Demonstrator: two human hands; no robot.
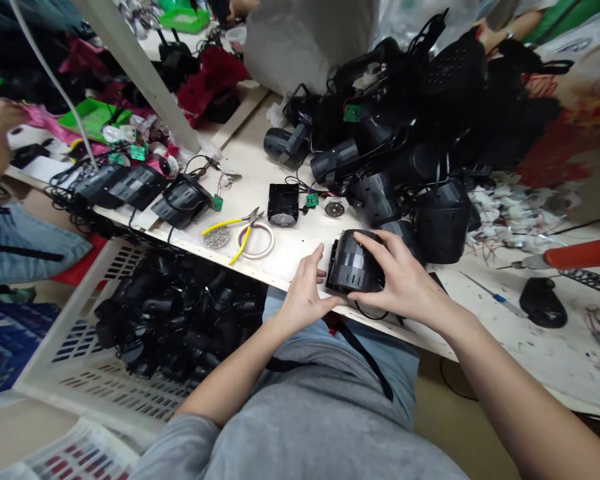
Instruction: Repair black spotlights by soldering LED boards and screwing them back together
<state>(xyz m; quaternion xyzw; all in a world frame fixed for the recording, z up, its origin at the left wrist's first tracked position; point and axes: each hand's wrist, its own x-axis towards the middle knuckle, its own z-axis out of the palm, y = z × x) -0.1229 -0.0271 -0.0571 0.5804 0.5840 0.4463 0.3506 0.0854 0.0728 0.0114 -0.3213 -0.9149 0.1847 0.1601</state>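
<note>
From here I see the person's right hand [400, 270] curved round a black casing [353, 263] at the near edge of the bench [300, 240], fingers over its far side, thumb at its near side. The left hand [305, 290] is spread wide just left of it; whether its thumb touches, I cannot tell. Farther left lie yellow-handled pliers [251, 219] and a pale ring [257, 256]. More black housings [443, 220] crowd the far right.

Grey T-shirt [305, 427], short sleeve [180, 437]; light-blue trousers [404, 363]; black strap [365, 360] at waist; 2 bare forearms [235, 369].
</note>
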